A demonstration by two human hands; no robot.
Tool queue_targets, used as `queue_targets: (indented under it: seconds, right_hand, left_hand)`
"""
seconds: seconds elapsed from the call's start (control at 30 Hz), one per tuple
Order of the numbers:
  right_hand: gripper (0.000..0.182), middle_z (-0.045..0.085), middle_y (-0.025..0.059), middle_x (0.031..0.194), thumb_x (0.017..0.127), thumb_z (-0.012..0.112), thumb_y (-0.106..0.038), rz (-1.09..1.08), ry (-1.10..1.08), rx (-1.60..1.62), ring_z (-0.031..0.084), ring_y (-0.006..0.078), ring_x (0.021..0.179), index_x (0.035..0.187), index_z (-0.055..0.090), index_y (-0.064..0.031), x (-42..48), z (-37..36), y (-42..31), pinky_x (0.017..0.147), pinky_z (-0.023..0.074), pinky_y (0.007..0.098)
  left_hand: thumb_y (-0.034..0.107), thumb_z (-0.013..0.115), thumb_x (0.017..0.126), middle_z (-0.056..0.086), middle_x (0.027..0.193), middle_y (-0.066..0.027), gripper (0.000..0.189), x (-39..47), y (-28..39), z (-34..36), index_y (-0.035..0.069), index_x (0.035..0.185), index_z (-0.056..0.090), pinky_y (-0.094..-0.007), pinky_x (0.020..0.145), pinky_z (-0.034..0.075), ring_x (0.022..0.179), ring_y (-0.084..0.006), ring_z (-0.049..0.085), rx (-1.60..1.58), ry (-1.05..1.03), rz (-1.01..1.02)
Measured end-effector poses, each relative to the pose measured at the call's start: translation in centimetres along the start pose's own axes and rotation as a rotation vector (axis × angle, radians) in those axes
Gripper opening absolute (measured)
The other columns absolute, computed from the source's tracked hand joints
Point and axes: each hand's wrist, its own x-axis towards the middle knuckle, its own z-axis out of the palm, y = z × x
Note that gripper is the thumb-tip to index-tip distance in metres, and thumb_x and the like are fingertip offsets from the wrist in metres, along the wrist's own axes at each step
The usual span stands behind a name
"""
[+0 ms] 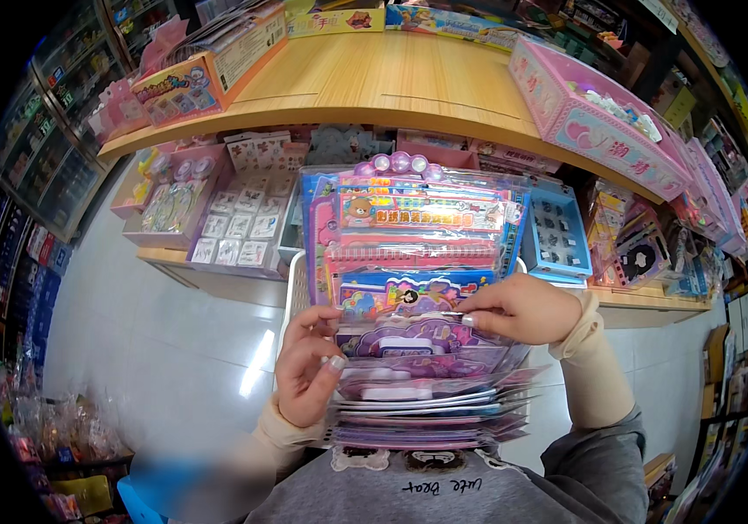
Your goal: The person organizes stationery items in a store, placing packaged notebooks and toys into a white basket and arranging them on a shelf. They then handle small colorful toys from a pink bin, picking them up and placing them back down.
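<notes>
Before me stands a white plastic basket [297,281] filled with a row of upright, clear-wrapped flat packs, several showing cartoon printing. My right hand [521,309] pinches the top edge of a pack between thumb and fingers, beside a colourful pack [407,298] with a cartoon figure. At the left edge of the row, my left hand [310,367] has its fingers bent against the wrapped packs; whether it grips one I cannot tell. A purple cloud-shaped pack [407,337] lies between the hands. Behind them rises a pack with a bear picture [423,213], and purple beads [400,162] top the stack.
A curved-looking wooden shelf [374,78] crosses the far side, holding an orange box [181,88] and a pink box [616,141]. Below it are a blue tray [557,229] and small white packs [238,224]. A blurred shape and a blue object [138,501] sit at lower left.
</notes>
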Motion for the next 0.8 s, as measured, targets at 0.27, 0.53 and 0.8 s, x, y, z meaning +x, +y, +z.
queue_targets:
  seconds: [0.27,0.53,0.8]
  right_hand:
    - [0.013,0.063,0.0151,0.077,0.076,0.064,-0.012,-0.002,0.125,-0.081,0.061,0.0333,0.072,0.087,0.067,-0.0038,0.8,2.3,0.1,0.066,0.0482,0.0405]
    - [0.008,0.063,0.0111,0.069,0.073,0.067,-0.011,-0.064,0.339,-0.148,0.061,0.0304,0.063,0.08,0.068,-0.008,-0.8,3.4,-1.4,0.056,0.0479,0.0377]
    - [0.011,0.064,0.0112,0.071,0.077,0.066,-0.017,-0.034,0.225,-0.021,0.062,0.0278,0.065,0.081,0.068,-0.0067,-1.2,2.1,-2.3,0.058,0.0484,0.0357]
  left_hand:
    - [0.001,0.051,0.084,0.043,0.124,-0.0145,0.01,-0.3,-0.2,0.4,0.0,0.092,0.057,-0.0335,0.095,0.034,0.107,-0.0204,0.046,0.007,0.12,-0.114]
    - [-0.006,0.056,0.083,0.049,0.121,-0.0152,0.018,-0.6,-0.7,0.6,-0.002,0.101,0.056,-0.0331,0.093,0.042,0.108,-0.021,0.052,-0.114,0.135,-0.142]
    - [-0.011,0.059,0.077,0.063,0.091,-0.0123,0.016,-0.8,-0.5,0.2,-0.001,0.09,0.062,-0.0332,0.083,0.048,0.098,-0.0264,0.06,0.118,0.089,0.003]
